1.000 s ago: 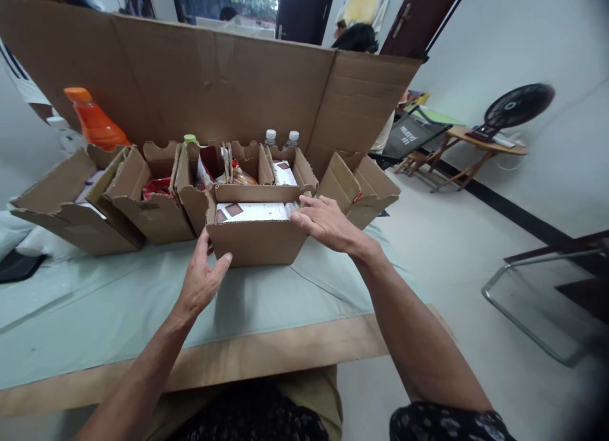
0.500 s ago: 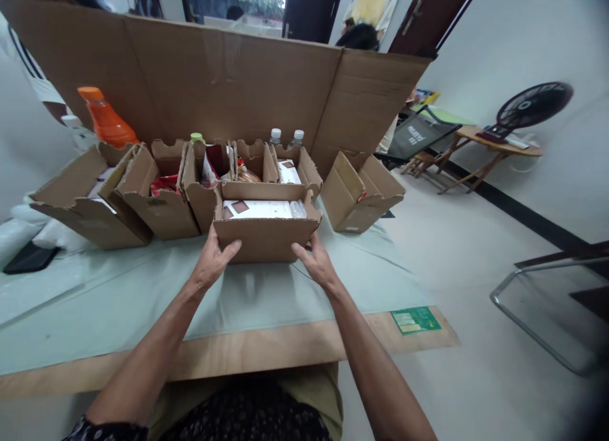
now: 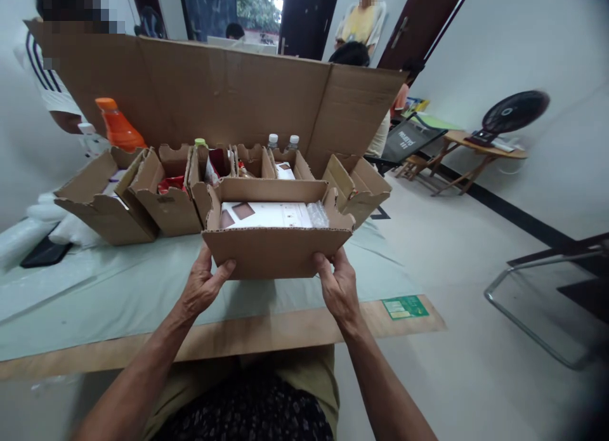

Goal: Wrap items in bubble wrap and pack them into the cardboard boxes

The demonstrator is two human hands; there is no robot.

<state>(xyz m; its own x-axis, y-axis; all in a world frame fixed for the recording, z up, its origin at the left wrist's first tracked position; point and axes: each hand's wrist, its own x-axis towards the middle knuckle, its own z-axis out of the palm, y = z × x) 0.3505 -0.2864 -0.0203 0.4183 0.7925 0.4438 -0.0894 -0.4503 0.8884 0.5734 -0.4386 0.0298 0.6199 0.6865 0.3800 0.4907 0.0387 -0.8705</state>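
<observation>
Between my two hands I hold an open cardboard box (image 3: 278, 254), raised above the cloth-covered table. My left hand (image 3: 204, 282) grips its lower left corner, thumb on the front wall and the other fingers partly hidden beneath. At the lower right corner my right hand (image 3: 339, 285) grips it the same way. Inside the box lies a white carton (image 3: 271, 214) with brown squares printed on it. Clear bubble wrap (image 3: 318, 215) sits at the carton's right end.
Behind stand several open cardboard boxes (image 3: 107, 216) with packets inside. A tall cardboard panel (image 3: 228, 92) rises behind them, near an orange bottle (image 3: 121, 127). A black phone (image 3: 46, 246) lies by plastic wrap at left. A fan (image 3: 514, 114) stands on a side table. People are beyond the panel.
Both hands have lifted the held box and brought it nearer, so it looks larger and covers more of the boxes behind. The camera view has shifted slightly.
</observation>
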